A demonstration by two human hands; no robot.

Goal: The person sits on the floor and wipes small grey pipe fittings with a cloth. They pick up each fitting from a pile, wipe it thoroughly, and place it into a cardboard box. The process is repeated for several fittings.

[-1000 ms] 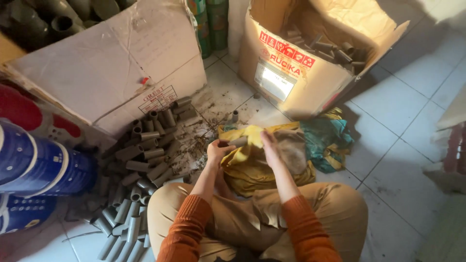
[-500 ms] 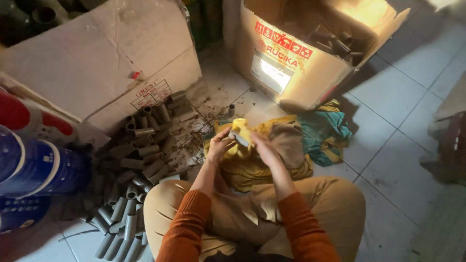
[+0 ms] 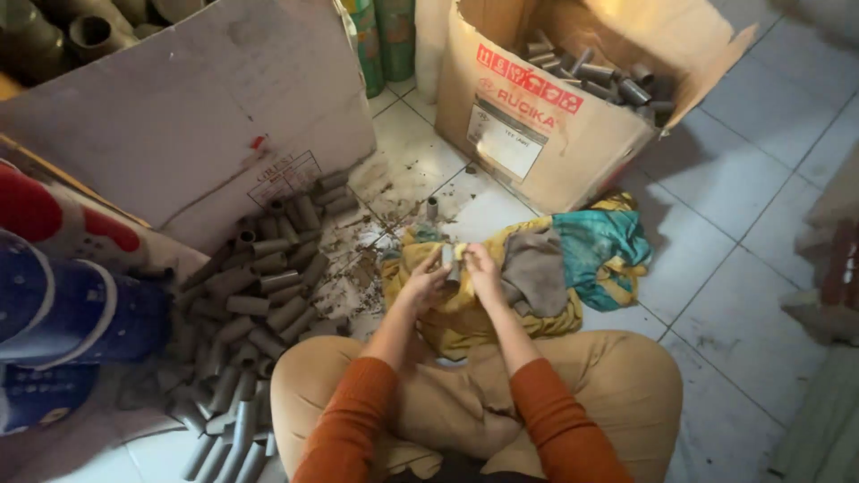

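sitting cross-legged on the floor, left hand (image 3: 428,279) and right hand (image 3: 483,268) clamp fingers on one grey tube (image 3: 448,261) over yellow cloth (image 3: 465,313); tube pile (image 3: 259,295) at nine o'clock, box (image 3: 555,116) at one o'clock part-full.

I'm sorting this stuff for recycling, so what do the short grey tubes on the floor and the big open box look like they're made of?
The grey tubes look like plastic pipe offcuts: uniform matt grey, hollow, straight-cut ends, though dusty, so not certain. The open box is brown corrugated cardboard, with bent flaps and a paper label. The hands hold one similar tube over a yellow cloth.
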